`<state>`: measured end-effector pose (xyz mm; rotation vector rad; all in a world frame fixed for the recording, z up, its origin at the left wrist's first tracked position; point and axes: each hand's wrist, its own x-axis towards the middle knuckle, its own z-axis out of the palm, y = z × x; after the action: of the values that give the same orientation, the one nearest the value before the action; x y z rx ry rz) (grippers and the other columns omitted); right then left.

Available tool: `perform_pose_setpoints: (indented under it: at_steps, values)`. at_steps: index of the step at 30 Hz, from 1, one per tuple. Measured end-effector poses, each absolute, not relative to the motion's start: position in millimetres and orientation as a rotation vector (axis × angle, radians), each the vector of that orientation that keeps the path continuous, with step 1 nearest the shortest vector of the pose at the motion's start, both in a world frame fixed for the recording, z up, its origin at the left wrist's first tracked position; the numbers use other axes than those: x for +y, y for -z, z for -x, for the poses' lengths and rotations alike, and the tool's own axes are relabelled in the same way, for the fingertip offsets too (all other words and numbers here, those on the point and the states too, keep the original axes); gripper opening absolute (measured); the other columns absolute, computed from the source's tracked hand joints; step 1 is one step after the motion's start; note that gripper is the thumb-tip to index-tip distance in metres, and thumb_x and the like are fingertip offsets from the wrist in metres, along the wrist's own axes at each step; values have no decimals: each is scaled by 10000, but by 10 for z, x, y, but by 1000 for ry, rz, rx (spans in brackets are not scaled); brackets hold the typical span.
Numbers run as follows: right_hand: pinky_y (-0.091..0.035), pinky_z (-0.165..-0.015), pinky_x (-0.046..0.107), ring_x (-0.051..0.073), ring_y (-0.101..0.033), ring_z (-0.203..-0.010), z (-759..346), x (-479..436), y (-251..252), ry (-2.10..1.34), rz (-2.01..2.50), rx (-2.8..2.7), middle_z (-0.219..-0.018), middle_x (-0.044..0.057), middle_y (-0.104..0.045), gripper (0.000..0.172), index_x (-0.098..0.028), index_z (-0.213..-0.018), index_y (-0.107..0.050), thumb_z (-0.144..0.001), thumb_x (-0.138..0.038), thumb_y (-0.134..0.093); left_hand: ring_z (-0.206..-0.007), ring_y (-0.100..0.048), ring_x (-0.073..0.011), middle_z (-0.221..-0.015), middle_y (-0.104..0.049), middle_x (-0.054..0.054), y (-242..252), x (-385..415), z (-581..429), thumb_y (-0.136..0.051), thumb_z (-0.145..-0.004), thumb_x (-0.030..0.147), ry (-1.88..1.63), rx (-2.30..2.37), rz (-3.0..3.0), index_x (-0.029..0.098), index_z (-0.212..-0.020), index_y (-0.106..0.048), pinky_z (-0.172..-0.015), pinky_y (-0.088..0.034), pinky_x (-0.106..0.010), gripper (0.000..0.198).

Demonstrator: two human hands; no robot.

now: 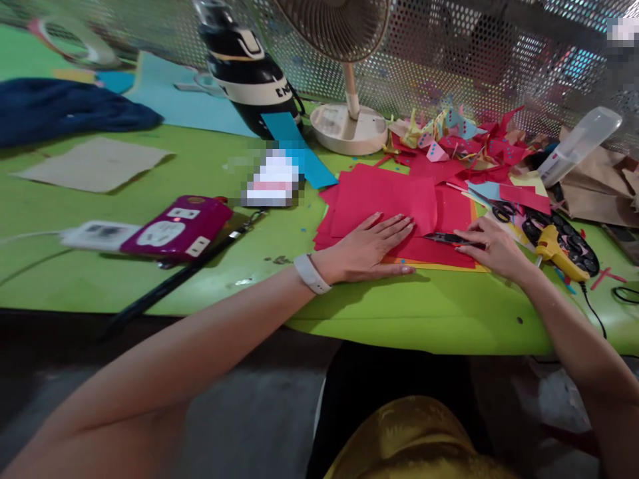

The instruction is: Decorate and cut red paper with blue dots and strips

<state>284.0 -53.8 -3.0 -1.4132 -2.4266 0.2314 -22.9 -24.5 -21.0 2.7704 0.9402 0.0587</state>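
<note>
Several sheets of red paper point(384, 193) lie stacked on the green table point(259, 286), with a yellow-orange sheet point(480, 266) showing under their right and front edges. My left hand point(372, 246) rests flat on the red sheets, fingers stretched out to the right. Just right of its fingertips, my right hand point(492, 246) grips a dark utility knife point(446, 238) between thumb and fingers. The knife points left and its tip lies over the red paper; whether it touches is hard to tell.
Behind stand a fan point(349, 130) and a black bottle point(252, 73). Folded paper scraps point(459, 136) pile up at back right. Scissors point(503, 211) and a yellow glue gun point(562, 256) lie right of my right hand. A purple power strip point(177, 226) sits on the left.
</note>
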Motion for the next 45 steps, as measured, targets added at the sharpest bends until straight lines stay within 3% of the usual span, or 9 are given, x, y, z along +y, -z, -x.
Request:
perform_pose_setpoints:
  at_steps: [10, 16, 45]
  values:
    - [-514, -837, 437, 266, -604, -956, -2909, -533, 7, -133, 1421, -2395, -992, 95, -617, 341, -300, -1222, -706, -941, -422, -555, -1537, -63, -224, -1663, -73, -97, 143, -258, 141, -199, -924, 743, -108, 887, -2762, 182, -1591, -40, -1217, -2, -409, 885]
    - [-513, -796, 397, 249, -609, -930, -2924, -562, 31, -121, 1464, -2388, -978, 87, -616, 347, -294, -1214, -707, -947, -443, -543, -1535, -31, -297, -1660, -63, -133, 135, -320, 255, -261, -890, 781, -65, 1078, -2724, 212, -1590, -94, -1200, 22, -538, 918]
    - [-509, -797, 355, 217, -623, -913, -2698, -651, -21, -213, 1395, -2504, -1000, 88, -638, 339, -243, -1224, -701, -945, -390, -578, -1536, -24, -285, -1659, -66, -146, 180, -324, 240, -241, -894, 781, 21, 1094, -2722, 187, -1588, -93, -1201, -30, -556, 926]
